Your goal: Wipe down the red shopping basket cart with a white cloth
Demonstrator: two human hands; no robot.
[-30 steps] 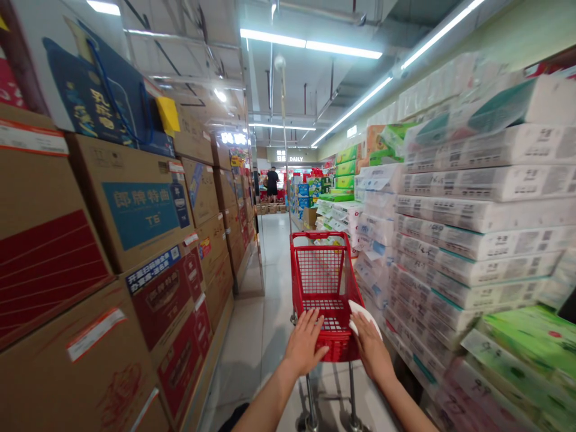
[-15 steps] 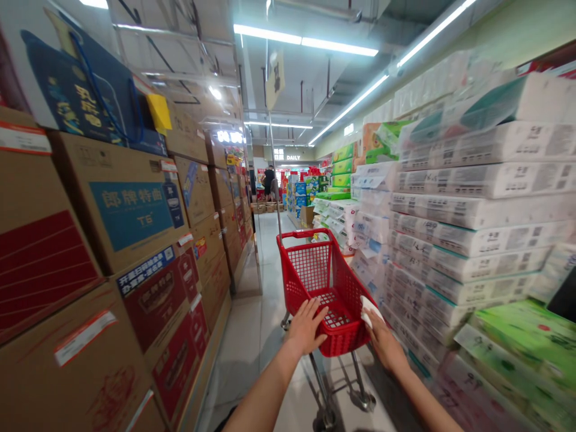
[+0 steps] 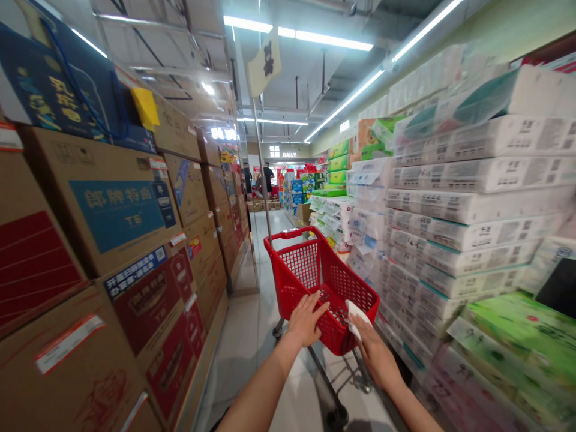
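Note:
A red plastic shopping cart [image 3: 279,281] on metal legs with casters stands in front of me, turned slightly. My left hand [image 3: 306,319] lies flat with fingers spread at the near left part of its basket rim. In my right hand [image 3: 369,347] is a white cloth [image 3: 355,317], possibly a tissue, pressed at the near edge of the basket. Part of the cloth is hidden under the fingers. Through the mesh, the basket floor shows. A pole with a cream bear flag [image 3: 265,61] rises from the cart's far left side.
Stacked cartons [image 3: 121,207] line the left, with a blue gift bag [image 3: 72,84] on top. White tissue packs [image 3: 454,204] and green packs [image 3: 517,327] crowd the right. The tiled aisle floor [image 3: 238,342] runs between them toward a person [image 3: 267,178] far ahead.
The cart has swung round, its far end shifting left and its near right corner coming outward. My right hand and the cloth have moved left along the near edge. The left hand stays nearly in place.

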